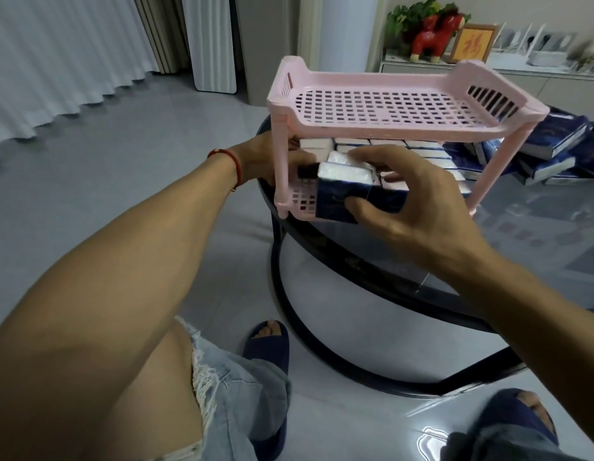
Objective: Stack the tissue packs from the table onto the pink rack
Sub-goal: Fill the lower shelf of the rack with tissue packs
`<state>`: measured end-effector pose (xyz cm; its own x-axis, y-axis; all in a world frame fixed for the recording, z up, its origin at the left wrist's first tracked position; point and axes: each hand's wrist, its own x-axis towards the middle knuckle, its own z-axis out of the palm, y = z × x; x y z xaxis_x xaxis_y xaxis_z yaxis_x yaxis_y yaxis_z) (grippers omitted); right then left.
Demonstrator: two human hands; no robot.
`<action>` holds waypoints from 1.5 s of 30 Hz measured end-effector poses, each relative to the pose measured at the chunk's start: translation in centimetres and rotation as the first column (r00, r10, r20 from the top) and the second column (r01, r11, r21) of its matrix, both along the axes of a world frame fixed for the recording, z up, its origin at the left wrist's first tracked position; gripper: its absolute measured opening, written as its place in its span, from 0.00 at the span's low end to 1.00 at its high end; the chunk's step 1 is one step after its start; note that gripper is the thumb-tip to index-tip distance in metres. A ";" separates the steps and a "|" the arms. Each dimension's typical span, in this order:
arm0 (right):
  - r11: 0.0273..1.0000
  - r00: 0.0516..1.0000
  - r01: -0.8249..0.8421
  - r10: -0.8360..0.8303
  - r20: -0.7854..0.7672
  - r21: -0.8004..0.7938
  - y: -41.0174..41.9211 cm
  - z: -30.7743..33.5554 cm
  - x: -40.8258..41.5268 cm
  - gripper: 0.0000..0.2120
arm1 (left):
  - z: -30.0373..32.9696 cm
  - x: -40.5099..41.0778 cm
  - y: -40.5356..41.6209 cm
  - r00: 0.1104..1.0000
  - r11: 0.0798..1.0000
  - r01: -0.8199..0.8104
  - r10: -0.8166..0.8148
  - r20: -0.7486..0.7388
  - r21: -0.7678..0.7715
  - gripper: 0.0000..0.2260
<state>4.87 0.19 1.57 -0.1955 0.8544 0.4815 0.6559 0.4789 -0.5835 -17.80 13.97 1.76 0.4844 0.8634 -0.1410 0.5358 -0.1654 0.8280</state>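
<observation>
The right hand point(398, 207) grips tissue packs point(347, 191) at the pink rack point(382, 104)'s lower shelf (nearly full behind them); left hand point(272, 161) unclear. More packs point(551, 151) wait beyond.

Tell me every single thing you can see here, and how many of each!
Pink plastic two-shelf rack: one, pink, on the table; top shelf bare.
Dark blue tissue packs held in hand: count unclear, blue and white, at the lower shelf's front.
Tissue packs on the lower shelf: many, white tops, in rows.
Loose tissue packs: a pile, dark blue, on the table right of the rack.
Round glass table with black frame: one.
Red toy horse: one, on the far cabinet.
Framed gold picture: one, beside the horse.
Dark blue slippers: two.
Left hand: behind the rack's post.
Right hand: grips the packs.
</observation>
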 end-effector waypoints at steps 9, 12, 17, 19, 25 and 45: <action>1.000 0.989 -0.011 0.013 0.146 -0.019 3.3 0.1 -2.7 0.24 | -0.1 0.3 -0.3 0.997 0.979 -0.066 0.059 0.043 0.191 0.11; 0.994 0.933 0.109 -0.106 0.343 0.009 4.5 -0.5 -3.9 0.26 | 0.2 0.5 -0.6 0.997 0.982 -0.004 0.018 -0.071 0.187 0.23; 0.962 0.829 0.271 -0.256 0.496 0.044 5.8 -0.9 -5.7 0.27 | -0.7 0.1 0.0 0.995 0.957 -0.058 0.078 -0.061 0.284 0.17; 0.947 0.795 0.314 -0.297 0.528 0.059 6.0 -1.0 -5.9 0.27 | -1.1 -0.1 0.4 0.994 0.944 -0.063 0.089 -0.065 0.323 0.17; 0.924 0.696 0.337 -0.372 0.614 0.178 5.8 -2.3 -6.2 0.26 | -3.1 -1.7 2.3 0.970 0.886 -0.244 0.230 0.085 0.393 0.29; 0.978 0.664 0.139 -0.211 0.718 0.158 5.1 -3.4 -4.9 0.19 | -4.0 -0.7 0.4 0.864 0.805 -0.503 0.460 0.205 0.314 0.07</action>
<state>-0.04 5.28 -1.81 -0.3646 0.8740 0.3213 0.9308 0.3329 0.1508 -18.49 14.33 -2.20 -0.0127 0.9708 0.2395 0.5287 -0.1968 0.8257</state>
